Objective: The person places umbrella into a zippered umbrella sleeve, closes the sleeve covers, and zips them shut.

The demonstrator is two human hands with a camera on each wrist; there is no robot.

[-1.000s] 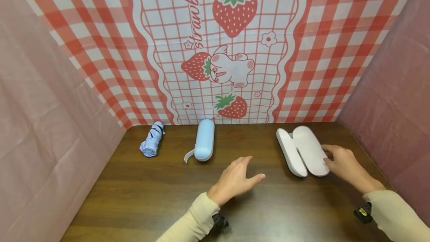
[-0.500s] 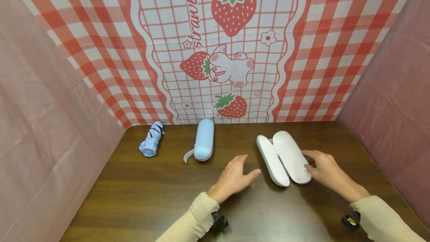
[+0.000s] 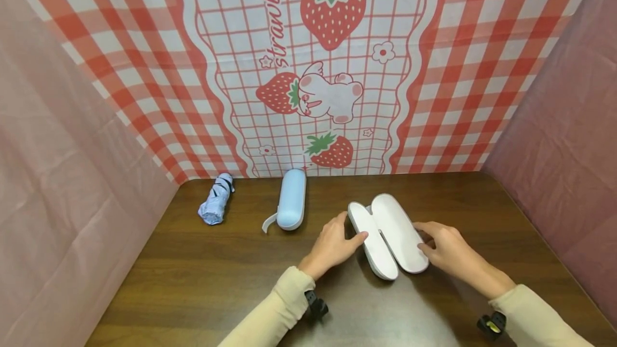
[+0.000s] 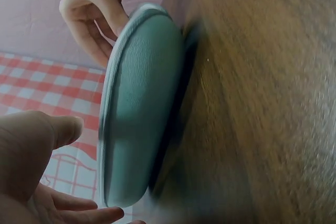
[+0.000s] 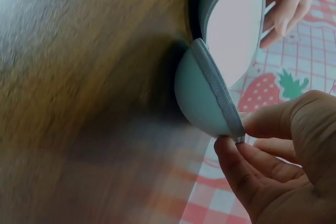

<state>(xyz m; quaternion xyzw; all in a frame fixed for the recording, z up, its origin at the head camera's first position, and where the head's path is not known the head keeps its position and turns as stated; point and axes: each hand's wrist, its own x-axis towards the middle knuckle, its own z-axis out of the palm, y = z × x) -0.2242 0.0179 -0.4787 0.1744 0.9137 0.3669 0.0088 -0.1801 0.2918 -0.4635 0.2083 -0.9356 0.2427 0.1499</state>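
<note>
An opened case with a white lining (image 3: 396, 232) lies on the table in front of the hands, its two halves side by side. The right hand (image 3: 450, 250) pinches the rim of its right half; in the right wrist view the thumb and fingers (image 5: 231, 156) grip the zipped edge of the pale green shell (image 5: 202, 95). At the left half, the left hand (image 3: 331, 245) has its thumb and fingers spread around the edge. In the left wrist view, a gap shows between the left thumb (image 4: 68, 129) and the green shell (image 4: 142, 103).
A light blue case (image 3: 292, 200) with a strap stands out at the back centre. Farther left lies a folded light blue umbrella (image 3: 216, 200). Behind the wooden table (image 3: 193, 283) hangs a checked strawberry cloth (image 3: 332, 15), with pink cloth (image 3: 544, 122) at both sides.
The opened case has moved left and nearer the person, with the right hand at its rim. The left hand has shifted slightly and is now beside the case's left half.
</note>
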